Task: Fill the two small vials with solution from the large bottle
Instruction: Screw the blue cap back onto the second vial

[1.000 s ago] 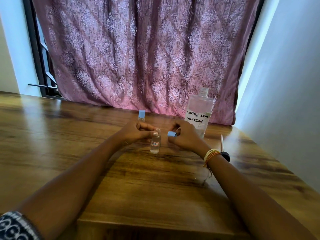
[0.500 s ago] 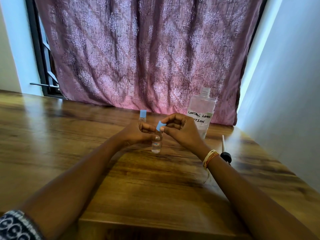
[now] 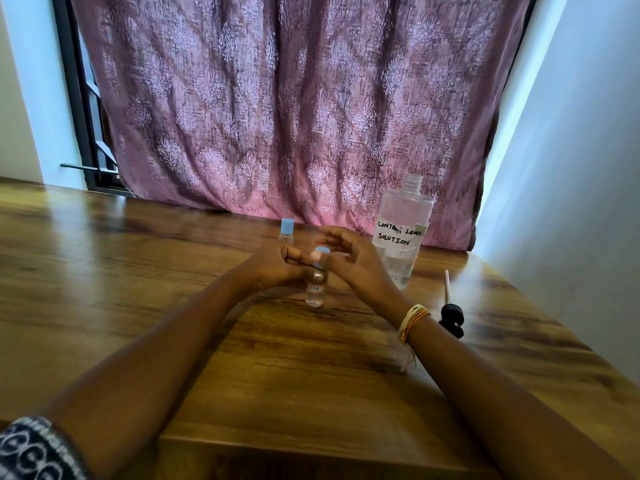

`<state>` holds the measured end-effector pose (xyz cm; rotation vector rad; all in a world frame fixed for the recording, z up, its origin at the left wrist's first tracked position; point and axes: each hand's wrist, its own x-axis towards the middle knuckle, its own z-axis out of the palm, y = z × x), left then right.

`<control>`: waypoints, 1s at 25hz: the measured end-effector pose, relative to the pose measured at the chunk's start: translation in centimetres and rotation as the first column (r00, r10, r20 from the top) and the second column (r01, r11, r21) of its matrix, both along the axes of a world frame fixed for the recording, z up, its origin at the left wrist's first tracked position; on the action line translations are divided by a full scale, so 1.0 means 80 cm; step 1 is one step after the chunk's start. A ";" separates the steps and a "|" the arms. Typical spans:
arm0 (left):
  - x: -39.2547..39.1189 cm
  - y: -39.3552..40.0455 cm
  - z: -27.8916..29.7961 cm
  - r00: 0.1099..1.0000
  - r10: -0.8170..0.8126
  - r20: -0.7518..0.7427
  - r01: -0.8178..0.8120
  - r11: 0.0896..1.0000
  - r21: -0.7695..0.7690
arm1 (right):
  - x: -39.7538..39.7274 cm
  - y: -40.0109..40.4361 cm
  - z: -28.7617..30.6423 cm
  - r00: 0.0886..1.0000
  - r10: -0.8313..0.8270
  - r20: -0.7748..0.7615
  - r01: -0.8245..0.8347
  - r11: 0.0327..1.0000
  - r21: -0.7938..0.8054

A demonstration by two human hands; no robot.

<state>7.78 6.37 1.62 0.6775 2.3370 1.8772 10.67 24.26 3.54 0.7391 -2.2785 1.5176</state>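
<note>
left hand (image 3: 277, 268) grip: holds near vial (image 3: 315, 289) upright on surface (image 3: 277, 358) | right hand (image 3: 353, 261) grip: fingers on its blue cap (image 3: 321, 251) | second vial (image 3: 286, 233) behind, capped | large bottle (image 3: 401, 233) right, uncapped

The blue cap (image 3: 322, 251), earlier held apart in the right hand (image 3: 349, 261), has been brought onto the near vial (image 3: 315, 289), which is gripped by the left hand (image 3: 277, 266).
</note>
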 end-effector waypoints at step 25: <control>0.005 0.001 0.005 0.998 0.041 -0.044 -0.044 0.997 -0.067 | -0.004 0.015 0.007 0.994 0.070 0.089 -0.057 0.989 -0.140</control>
